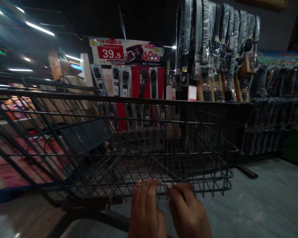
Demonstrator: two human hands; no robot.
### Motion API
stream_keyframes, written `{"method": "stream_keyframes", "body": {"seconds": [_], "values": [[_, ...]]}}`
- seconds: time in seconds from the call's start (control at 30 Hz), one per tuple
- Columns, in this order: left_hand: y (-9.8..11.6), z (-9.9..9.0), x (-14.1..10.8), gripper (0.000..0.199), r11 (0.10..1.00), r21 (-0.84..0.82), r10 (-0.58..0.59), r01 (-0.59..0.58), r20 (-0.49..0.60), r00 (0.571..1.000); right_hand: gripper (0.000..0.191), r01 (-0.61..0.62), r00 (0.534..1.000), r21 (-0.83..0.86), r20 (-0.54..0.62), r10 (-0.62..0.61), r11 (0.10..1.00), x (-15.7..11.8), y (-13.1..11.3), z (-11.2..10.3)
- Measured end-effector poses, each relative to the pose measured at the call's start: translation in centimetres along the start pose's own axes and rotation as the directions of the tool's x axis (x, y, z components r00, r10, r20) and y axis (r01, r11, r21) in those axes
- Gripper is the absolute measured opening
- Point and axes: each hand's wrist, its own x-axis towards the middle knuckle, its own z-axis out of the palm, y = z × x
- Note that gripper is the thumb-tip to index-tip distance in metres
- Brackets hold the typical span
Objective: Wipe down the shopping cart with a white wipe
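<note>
A dark wire shopping cart (149, 153) stands sideways across the view. At its lower side rail is my left hand (147, 206), fingers bent over the wire and closed. Just to the right, my right hand (188, 210) is closed in a pinch near the same rail. Between the two hands runs a thin, pale, twisted strip (167, 184) that looks like cloth or cord, lying along the rail; its ends are hidden by my fingers. What lies under my left fingers is partly hidden.
Behind the cart is a belt display with a price sign (126, 54). Wrapped belts (206, 36) hang at the upper right, with more racks beyond. A cart leg and base bar (94, 215) cross the lower left. Grey floor (268, 198) shows at right.
</note>
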Motion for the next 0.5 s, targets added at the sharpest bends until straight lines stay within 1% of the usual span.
{"method": "stream_keyframes", "body": {"seconds": [0.13,0.27,0.33,0.5], "values": [[0.1,0.1,0.2,0.042,0.999,0.025,0.037,-0.037,-0.011,0.999,0.033,0.078,0.995,-0.022,0.069,-0.076,0.997,0.1,0.8,-0.8],[0.2,0.1,0.0,0.043,1.0,0.019,0.018,-0.018,-0.007,1.0,0.031,0.069,0.997,-0.057,0.048,-0.066,0.996,0.6,1.2,-1.7],[0.2,0.0,-0.1,0.044,1.0,0.004,0.007,-0.007,0.007,1.0,0.027,0.049,0.999,-0.079,0.007,-0.048,0.996,1.0,1.4,-2.4],[0.5,0.0,-0.3,0.048,0.999,-0.015,-0.028,0.029,0.012,1.0,0.01,-0.007,0.987,-0.175,-0.162,-0.021,0.985,3.3,2.6,-5.2]]}}
